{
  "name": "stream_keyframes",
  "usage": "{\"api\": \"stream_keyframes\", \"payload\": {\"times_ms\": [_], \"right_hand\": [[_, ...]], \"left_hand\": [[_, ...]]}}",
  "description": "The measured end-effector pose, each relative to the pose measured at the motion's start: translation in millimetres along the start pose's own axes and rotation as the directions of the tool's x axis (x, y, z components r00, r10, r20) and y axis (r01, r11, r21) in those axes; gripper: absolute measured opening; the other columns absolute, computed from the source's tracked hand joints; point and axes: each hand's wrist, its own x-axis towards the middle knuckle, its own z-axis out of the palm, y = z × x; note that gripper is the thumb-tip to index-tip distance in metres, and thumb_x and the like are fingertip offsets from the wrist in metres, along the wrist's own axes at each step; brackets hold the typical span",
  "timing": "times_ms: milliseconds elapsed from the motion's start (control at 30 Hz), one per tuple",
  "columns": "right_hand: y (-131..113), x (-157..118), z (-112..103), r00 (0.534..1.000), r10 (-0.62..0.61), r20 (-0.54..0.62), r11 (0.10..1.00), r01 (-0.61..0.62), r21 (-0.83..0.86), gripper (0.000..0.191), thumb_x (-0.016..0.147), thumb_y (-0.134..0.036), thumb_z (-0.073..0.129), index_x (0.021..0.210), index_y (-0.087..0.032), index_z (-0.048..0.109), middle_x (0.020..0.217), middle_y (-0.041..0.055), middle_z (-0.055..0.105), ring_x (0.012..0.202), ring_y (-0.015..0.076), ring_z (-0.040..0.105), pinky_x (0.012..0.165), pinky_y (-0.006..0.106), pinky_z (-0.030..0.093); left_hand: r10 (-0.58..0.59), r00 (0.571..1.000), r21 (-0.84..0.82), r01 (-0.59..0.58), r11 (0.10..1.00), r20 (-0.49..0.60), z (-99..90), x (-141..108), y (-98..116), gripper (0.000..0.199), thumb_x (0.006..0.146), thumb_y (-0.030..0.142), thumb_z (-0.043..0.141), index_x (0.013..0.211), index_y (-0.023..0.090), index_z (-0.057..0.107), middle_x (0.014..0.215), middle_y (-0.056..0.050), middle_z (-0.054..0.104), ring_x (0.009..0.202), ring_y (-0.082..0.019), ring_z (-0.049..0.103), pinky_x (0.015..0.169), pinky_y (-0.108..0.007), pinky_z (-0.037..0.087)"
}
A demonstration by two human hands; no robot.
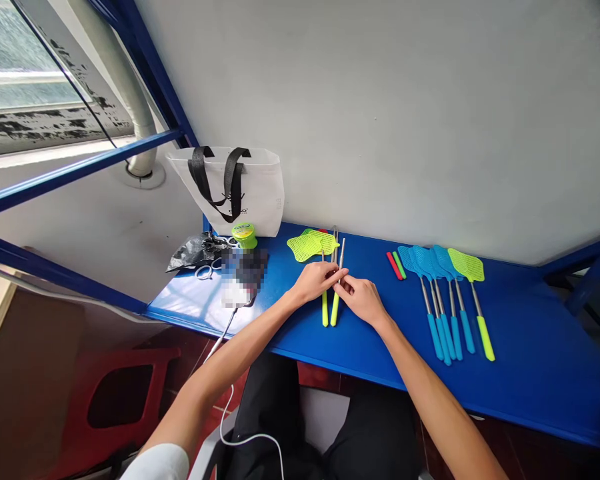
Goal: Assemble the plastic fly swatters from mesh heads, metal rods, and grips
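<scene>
Both nearly closed hands (316,280) (363,298) pinch a metal rod (343,252) just beyond its lime handle (335,311).

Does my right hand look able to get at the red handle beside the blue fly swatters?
Probably yes: nothing visible stands between your right hand and the red handle, though your fingers are at a metal rod now.

White tote (263,193), black straps, on the desk (540,340) at 10 o'clock from view centre; green tub (244,235) right in front, at 9. Crumpled black plastic bag (193,252) also at 9, scissors (204,272) next to it, pixelated patch at 8 with white cable (227,325) running off it. Red chair (163,380) at 8, lower down; pipe (143,120) and window (25,60) at 10.
</scene>
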Motion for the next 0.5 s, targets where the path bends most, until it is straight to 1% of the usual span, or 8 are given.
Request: {"api": "stream_keyframes", "payload": {"times_ms": [67,133,167,233,300,333,400,500], "right_hand": [[-0.9,0.6,-0.1,0.998,0.055,0.003,0.996,-0.055,-0.067,0.040,0.107,-0.047,0.053,0.074,-0.025,0.056,0.069,0.0023,0.069,0.066,0.0193,0.066,0.062,0.029,0.031],[-2.0,0.8,-1.6,0.992,0.124,-0.001,0.980,-0.123,-0.155,0.040,0.107,-0.045,0.054,0.072,-0.025,0.056,0.068,0.0021,0.069,0.065,0.0191,0.065,0.061,0.030,0.027],[-2.3,0.9,-2.8,0.987,0.160,-0.004,0.967,-0.157,-0.202,0.040,0.107,-0.044,0.055,0.071,-0.024,0.056,0.068,0.0020,0.068,0.065,0.0190,0.065,0.061,0.030,0.025],[-2.6,0.8,-5.1,0.975,0.221,-0.001,0.935,-0.212,-0.283,0.040,0.107,-0.042,0.056,0.071,-0.024,0.057,0.069,0.0023,0.069,0.066,0.0192,0.065,0.061,0.031,0.023],[-2.5,0.8,-6.6,0.965,0.264,0.011,0.909,-0.245,-0.338,0.040,0.107,-0.042,0.056,0.071,-0.024,0.059,0.071,0.0033,0.071,0.068,0.0197,0.066,0.061,0.031,0.022],[-2.4,0.8,-6.8,0.960,0.280,0.018,0.898,-0.256,-0.358,0.040,0.107,-0.041,0.056,0.072,-0.024,0.061,0.072,0.0039,0.072,0.069,0.0200,0.066,0.061,0.032,0.022],[-2.5,0.9,-7.0,0.953,0.301,0.029,0.883,-0.267,-0.387,0.039,0.107,-0.041,0.056,0.073,-0.024,0.064,0.075,0.0051,0.074,0.071,0.0206,0.068,0.062,0.032,0.022],[-4.7,1.2,-8.1,0.948,0.315,0.050,0.871,-0.268,-0.412,0.039,0.107,-0.041,0.055,0.075,-0.024,0.070,0.079,0.0062,0.076,0.075,0.0218,0.070,0.064,0.032,0.024]], "left_hand": [[-0.022,1.000,0.124,0.022,0.992,0.001,-1.7,0.7,0.3,0.062,0.116,0.061,0.043,0.073,0.020,0.060,0.074,-0.004,0.065,0.067,-0.017,0.056,0.065,-0.031,0.033],[-0.116,0.992,0.259,0.126,0.958,-0.051,-6.3,2.2,-0.8,0.060,0.117,0.058,0.043,0.075,0.020,0.063,0.077,-0.007,0.069,0.070,-0.020,0.061,0.065,-0.031,0.032],[-0.181,0.980,0.318,0.199,0.927,-0.085,-9.4,3.0,-1.9,0.058,0.117,0.056,0.044,0.077,0.020,0.064,0.078,-0.008,0.070,0.071,-0.021,0.064,0.065,-0.031,0.032],[-0.309,0.942,0.407,0.336,0.849,-0.134,-15.6,4.3,-4.7,0.053,0.116,0.054,0.047,0.082,0.021,0.069,0.080,-0.009,0.073,0.074,-0.023,0.068,0.066,-0.031,0.033],[-0.391,0.911,0.468,0.405,0.785,-0.131,-18.9,4.7,-6.8,0.049,0.114,0.055,0.050,0.087,0.021,0.073,0.081,-0.011,0.075,0.077,-0.026,0.072,0.069,-0.032,0.036],[-0.411,0.905,0.492,0.410,0.768,-0.113,-18.9,4.5,-7.3,0.049,0.113,0.056,0.051,0.089,0.020,0.074,0.082,-0.011,0.076,0.079,-0.028,0.073,0.070,-0.032,0.038],[-0.421,0.905,0.521,0.389,0.760,-0.062,-16.1,3.7,-6.9,0.047,0.112,0.055,0.053,0.091,0.020,0.077,0.085,-0.013,0.078,0.083,-0.030,0.075,0.073,-0.033,0.041],[-0.395,0.919,0.524,0.340,0.780,-0.009,-9.9,2.1,-3.5,0.043,0.113,0.044,0.052,0.089,0.019,0.078,0.087,-0.013,0.078,0.083,-0.029,0.075,0.074,-0.034,0.042]]}}
